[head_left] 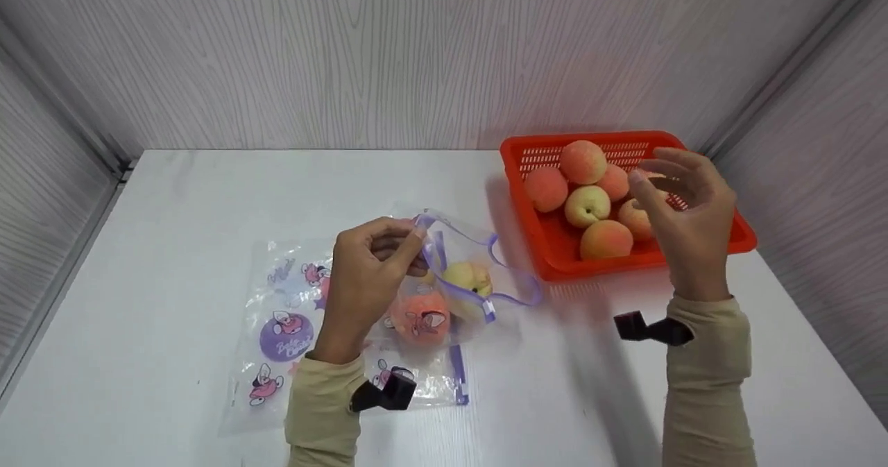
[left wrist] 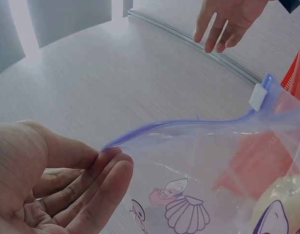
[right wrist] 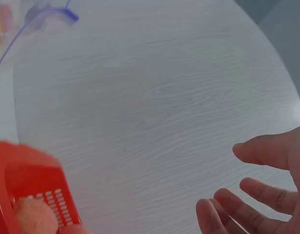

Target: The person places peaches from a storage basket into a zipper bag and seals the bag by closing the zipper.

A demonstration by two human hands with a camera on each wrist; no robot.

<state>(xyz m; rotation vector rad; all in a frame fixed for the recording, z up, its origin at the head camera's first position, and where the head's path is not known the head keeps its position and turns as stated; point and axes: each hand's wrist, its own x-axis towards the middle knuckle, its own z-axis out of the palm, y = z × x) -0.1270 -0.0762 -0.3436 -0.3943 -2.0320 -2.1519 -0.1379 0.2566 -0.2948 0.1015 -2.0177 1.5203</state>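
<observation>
Clear zip bag (head_left: 466, 318) with purple edging stands near the middle of the white table (head_left: 173, 245), its mouth gaping, at least two peaches (head_left: 421, 318) visible inside. The left hand (head_left: 371, 269) pinches its rim between thumb and fingers. Beneath it lies a flat printed bag (head_left: 288, 335). To the right, a red slotted basket (head_left: 576, 270) holds several loose peaches. Above its right side hangs the right hand (head_left: 694, 224), thumb and fingers apart, gripping nothing.
</observation>
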